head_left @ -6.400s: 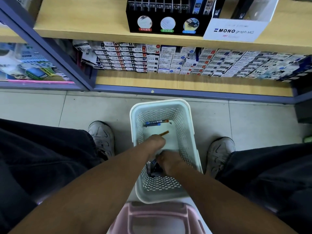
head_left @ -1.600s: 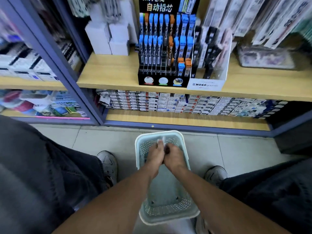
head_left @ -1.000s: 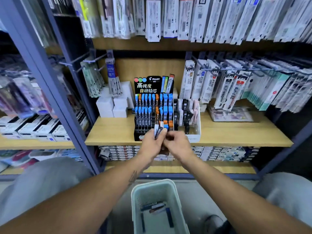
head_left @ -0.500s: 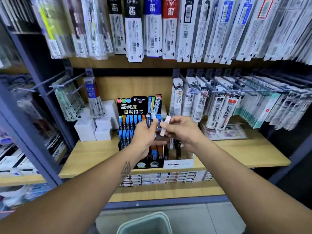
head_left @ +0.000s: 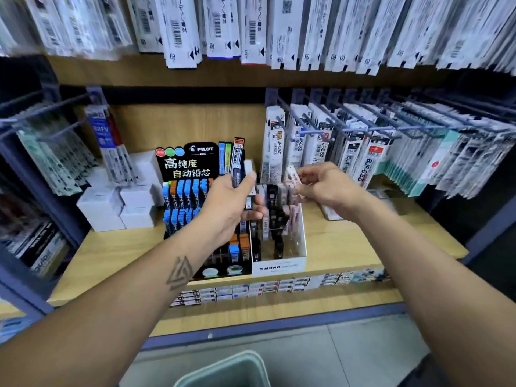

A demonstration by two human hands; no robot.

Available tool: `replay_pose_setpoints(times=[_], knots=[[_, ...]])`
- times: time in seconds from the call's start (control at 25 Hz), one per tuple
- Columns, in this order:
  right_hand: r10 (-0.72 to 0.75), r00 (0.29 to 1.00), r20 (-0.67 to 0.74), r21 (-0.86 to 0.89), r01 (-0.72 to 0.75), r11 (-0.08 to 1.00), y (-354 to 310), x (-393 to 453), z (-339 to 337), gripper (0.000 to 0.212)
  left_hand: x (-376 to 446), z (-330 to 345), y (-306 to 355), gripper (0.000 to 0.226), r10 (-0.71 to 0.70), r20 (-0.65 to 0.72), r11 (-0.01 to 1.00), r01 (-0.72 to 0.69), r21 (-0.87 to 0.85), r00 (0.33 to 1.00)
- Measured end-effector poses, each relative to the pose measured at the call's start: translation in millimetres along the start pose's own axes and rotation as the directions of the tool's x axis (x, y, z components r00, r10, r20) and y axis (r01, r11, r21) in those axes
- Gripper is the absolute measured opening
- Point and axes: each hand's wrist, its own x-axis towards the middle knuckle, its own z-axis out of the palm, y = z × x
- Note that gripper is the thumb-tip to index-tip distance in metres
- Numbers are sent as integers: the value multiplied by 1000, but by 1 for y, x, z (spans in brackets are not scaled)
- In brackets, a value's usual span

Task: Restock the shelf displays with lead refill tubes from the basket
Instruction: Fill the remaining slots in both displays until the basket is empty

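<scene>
My left hand [head_left: 230, 203] grips a small bunch of lead refill tubes [head_left: 243, 177] in front of the black Pilot display [head_left: 195, 208], whose slots hold blue and orange capped tubes. My right hand [head_left: 325, 185] pinches a single pale tube [head_left: 291, 177] above the white Mono display box [head_left: 279, 263], which stands right of the Pilot stand and holds dark and pale tubes. The two hands are apart, about a hand's width. Only the rim of the pale basket [head_left: 223, 370] shows at the bottom edge.
Both displays stand on a wooden shelf [head_left: 349, 247]. White boxes [head_left: 117, 208] are stacked to the left. Packaged refills hang from pegs [head_left: 363, 141] at the right and from the shelf above. Small boxes [head_left: 251, 289] fill the shelf below.
My hands rose from the basket to the displays with tubes. Since half a second ago my right hand has drawn one pale tube away to the right of the left hand's bunch.
</scene>
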Motion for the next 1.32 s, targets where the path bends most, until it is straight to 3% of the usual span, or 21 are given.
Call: replay_pose_setpoints(times=[0.12, 0.28, 0.4, 0.48, 0.56, 0.76, 0.92, 1.16, 1.32], knots=[[-64, 998, -2, -432, 56, 900, 5, -4, -11, 19, 2, 8, -6, 19, -20, 8, 1000, 19, 20, 1000], [-93, 993, -70, -526, 43, 850, 6, 0, -20, 6, 1, 13, -10, 21, -43, 46, 999, 42, 28, 998], [-138, 990, -38, -618, 85, 782, 11, 4, -16, 12, -1, 14, -15, 43, -69, 62, 997, 66, 47, 996], [-169, 985, -32, -641, 109, 760, 16, 7, -9, 15, 0, 13, -18, 60, -75, 67, 996, 72, 54, 995], [-176, 984, -30, -660, 112, 743, 20, 7, -4, 23, -2, 12, -18, 62, -81, 79, 995, 76, 67, 994], [-205, 973, 107, -762, 213, 612, 23, 4, 8, 10, -5, 10, -18, 37, -73, 90, 995, 66, 78, 993], [-206, 962, 179, -814, 262, 519, 27, 1, 13, 14, -7, 10, -15, 21, -61, 95, 996, 54, 76, 994], [-185, 974, 130, -729, 220, 648, 13, 0, 19, 21, -5, 2, -15, 20, -43, 79, 997, 38, 72, 996], [-112, 979, 171, -741, 203, 641, 15, 0, 34, 21, -7, -2, -14, 21, -44, 68, 996, 39, 76, 997]])
